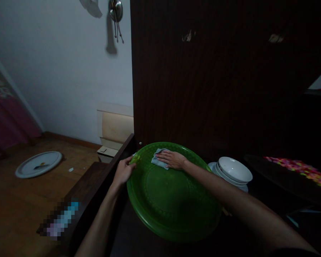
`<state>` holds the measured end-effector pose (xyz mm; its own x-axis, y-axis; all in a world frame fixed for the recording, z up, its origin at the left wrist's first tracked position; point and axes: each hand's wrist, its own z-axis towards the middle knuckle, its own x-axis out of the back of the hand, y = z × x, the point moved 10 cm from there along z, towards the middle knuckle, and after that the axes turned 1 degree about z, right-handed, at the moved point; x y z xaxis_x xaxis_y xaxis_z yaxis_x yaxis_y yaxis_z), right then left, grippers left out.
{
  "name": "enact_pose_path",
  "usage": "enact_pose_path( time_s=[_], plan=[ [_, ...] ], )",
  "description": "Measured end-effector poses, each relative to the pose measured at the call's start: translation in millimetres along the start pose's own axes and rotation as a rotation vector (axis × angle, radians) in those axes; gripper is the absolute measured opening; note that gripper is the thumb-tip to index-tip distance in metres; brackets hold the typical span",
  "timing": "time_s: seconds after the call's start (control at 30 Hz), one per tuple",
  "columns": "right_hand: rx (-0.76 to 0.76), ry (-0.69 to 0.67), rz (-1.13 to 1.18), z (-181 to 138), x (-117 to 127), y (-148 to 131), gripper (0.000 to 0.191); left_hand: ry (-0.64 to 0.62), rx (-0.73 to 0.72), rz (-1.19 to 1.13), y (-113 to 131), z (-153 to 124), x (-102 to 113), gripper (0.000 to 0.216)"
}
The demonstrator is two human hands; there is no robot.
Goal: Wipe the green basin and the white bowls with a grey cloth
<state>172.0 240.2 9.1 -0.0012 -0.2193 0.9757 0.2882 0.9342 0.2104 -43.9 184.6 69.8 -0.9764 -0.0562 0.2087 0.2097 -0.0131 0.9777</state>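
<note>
A large round green tray [173, 203] lies tilted in front of me on a dark surface. My left hand [124, 170] grips the tray's left rim, fingers curled over the edge. My right hand [171, 159] lies flat with its fingers stretched out on a small light blue cloth [157, 159], pressing it onto the far part of the tray's inside.
A stack of white bowls [234, 171] stands right of the tray. A dark wooden cabinet [216, 78] rises behind. A round dark table with a colourful mat [302, 167] is at the right. A white tray [39, 164] lies on the wooden floor at the left.
</note>
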Motion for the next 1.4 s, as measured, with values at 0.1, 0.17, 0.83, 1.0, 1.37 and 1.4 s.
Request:
enact_pose_path(
  time_s=[0.1, 0.17, 0.83, 1.0, 1.37, 1.4],
  plan=[
    [0.068, -0.008, 0.019, 26, 5, -17, 0.060, -0.001, -0.007, 0.017, 1, 0, 1, 0.049],
    [0.119, -0.031, 0.033, 42, 9, -33, 0.059, 0.000, -0.011, 0.025, 1, 0, 1, 0.050],
    [-0.189, -0.109, 0.027, -9, 7, 6, 0.066, -0.001, 0.008, -0.011, 3, -3, -1, 0.051],
    [-0.335, -0.070, -0.003, -53, 9, 10, 0.068, 0.015, 0.014, -0.026, 2, -2, 1, 0.052],
    [-0.549, -0.083, 0.053, -60, 17, 0, 0.074, 0.032, 0.037, -0.041, 3, -2, 3, 0.050],
    [-0.565, -0.086, 0.071, -55, 17, 0, 0.076, 0.029, 0.037, -0.042, 3, -2, 2, 0.050]
  ],
)
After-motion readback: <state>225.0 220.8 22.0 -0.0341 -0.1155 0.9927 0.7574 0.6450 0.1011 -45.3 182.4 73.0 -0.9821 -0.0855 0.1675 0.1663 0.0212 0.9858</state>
